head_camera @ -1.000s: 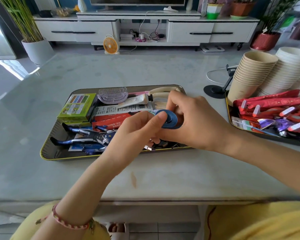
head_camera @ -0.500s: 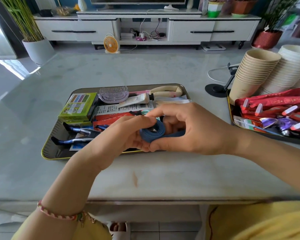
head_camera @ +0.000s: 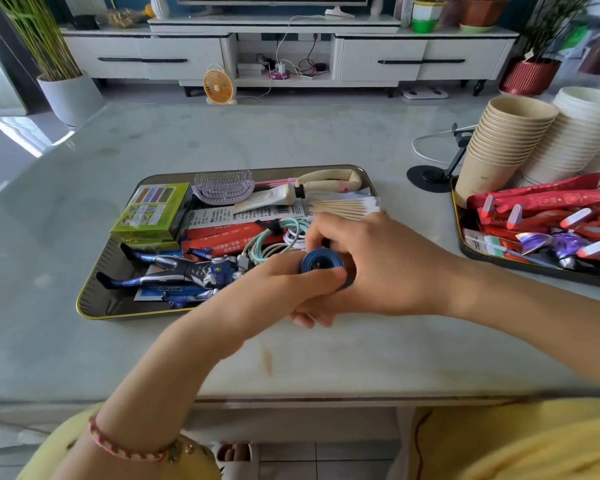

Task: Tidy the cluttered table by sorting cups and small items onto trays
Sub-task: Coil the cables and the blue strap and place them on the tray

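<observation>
I held the blue roll (head_camera: 321, 263) in both hands, just above the near right corner of the left tray (head_camera: 94, 299). My right hand (head_camera: 388, 268) had its fingers curled round the far side of the roll, and my left hand (head_camera: 274, 289) gripped its near edge with one finger laid across it, so neither hand was loose and neither held anything else. The left tray lay in the middle of the table (head_camera: 187, 140) and was crowded. At its far left sat a green box (head_camera: 149, 211), and beside that a purple hairbrush (head_camera: 224, 187) with its bristles up. Next came a tube (head_camera: 274, 197) on its side and a cream handle (head_camera: 329, 178) along the far rim. A bundle of cotton swabs (head_camera: 340, 206) lay at the far right, red packets (head_camera: 229, 237) across the middle and coiled cables (head_camera: 278, 240) just beyond my fingers. A blue and silver toy figure (head_camera: 181, 271) lay flat along the near side. My hands and wrists covered that tray's near right corner, and I could not tell what lay under them. The right tray (head_camera: 465, 247) sat well apart at the table's right edge, partly out of view, heaped with red wrapped sticks (head_camera: 551, 202) and purple wrappers (head_camera: 565, 244). A stack of brown paper cups (head_camera: 506, 143) stood at its far left corner, just beside a stack of white cups (head_camera: 579, 140); I could not tell whether they stood on the tray. Between the trays, farther back, stood a black phone stand (head_camera: 426, 176) with a white cable (head_camera: 426, 147) behind it.
</observation>
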### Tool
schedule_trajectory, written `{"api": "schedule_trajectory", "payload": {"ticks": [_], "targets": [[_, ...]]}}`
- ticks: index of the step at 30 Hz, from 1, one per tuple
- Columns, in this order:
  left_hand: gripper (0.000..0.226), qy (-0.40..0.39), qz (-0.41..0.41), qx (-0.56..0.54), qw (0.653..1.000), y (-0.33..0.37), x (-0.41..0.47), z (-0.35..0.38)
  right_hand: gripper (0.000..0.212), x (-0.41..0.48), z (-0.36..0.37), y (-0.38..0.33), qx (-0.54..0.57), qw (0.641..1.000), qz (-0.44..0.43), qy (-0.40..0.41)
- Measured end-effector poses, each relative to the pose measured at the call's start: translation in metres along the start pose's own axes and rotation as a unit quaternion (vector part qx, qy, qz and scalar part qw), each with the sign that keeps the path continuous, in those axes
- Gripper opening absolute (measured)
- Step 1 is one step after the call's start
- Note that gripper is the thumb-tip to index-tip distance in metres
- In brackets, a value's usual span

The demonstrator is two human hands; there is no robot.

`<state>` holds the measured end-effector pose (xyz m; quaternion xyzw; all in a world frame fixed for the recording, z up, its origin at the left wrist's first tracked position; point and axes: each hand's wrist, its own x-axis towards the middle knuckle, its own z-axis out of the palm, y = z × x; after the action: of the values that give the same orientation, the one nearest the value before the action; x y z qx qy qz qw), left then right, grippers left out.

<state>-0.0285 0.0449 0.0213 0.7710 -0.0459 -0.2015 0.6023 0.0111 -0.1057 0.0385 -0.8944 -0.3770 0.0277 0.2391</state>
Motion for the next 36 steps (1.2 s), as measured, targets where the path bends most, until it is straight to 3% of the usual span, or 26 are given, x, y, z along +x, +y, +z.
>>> {"api": "schedule_trajectory", "payload": {"ticks": [3,7,10,13,16,20,24,28,31,33,36], "targets": [[0.021,-0.114,-0.017,0.011,0.993,0.0,-0.007,-0.018,0.044,-0.004,-0.008,-0.005,0.089,0.992,-0.018,-0.084],[0.019,-0.19,0.003,0.018,0.982,0.001,-0.013,-0.031,0.039,-0.007,-0.014,-0.011,0.166,0.979,-0.036,-0.111],[0.016,-0.142,0.014,0.019,0.99,0.001,-0.012,-0.03,0.036,-0.005,-0.012,-0.009,0.144,0.985,-0.047,-0.086],[0.036,-0.003,0.012,-0.024,1.0,-0.002,-0.006,-0.022,0.035,-0.003,-0.01,-0.003,0.054,0.997,-0.041,0.025],[0.051,0.074,0.012,-0.096,0.993,0.001,-0.003,-0.007,0.044,-0.003,-0.01,-0.001,-0.035,0.99,-0.005,0.135],[0.032,0.112,0.004,-0.163,0.98,0.004,-0.001,0.009,0.046,-0.001,-0.01,0.001,-0.067,0.988,-0.028,0.134],[0.028,0.091,-0.008,-0.114,0.989,0.001,-0.001,-0.003,0.044,-0.005,-0.02,-0.002,-0.033,0.998,-0.055,0.018],[0.036,-0.066,-0.016,-0.065,0.996,0.001,-0.009,-0.029,0.039,-0.016,-0.031,-0.016,0.127,0.985,-0.032,-0.109],[0.039,-0.122,0.0,-0.092,0.988,0.0,-0.011,-0.03,0.039,-0.018,-0.035,-0.022,0.228,0.962,-0.009,-0.152],[0.053,-0.117,0.011,-0.143,0.983,0.0,-0.009,-0.025,0.04,-0.016,-0.034,-0.021,0.257,0.955,0.009,-0.146],[0.051,-0.051,0.029,-0.19,0.98,0.001,-0.006,-0.015,0.035,-0.012,-0.031,-0.018,0.182,0.983,0.017,-0.032]]}}
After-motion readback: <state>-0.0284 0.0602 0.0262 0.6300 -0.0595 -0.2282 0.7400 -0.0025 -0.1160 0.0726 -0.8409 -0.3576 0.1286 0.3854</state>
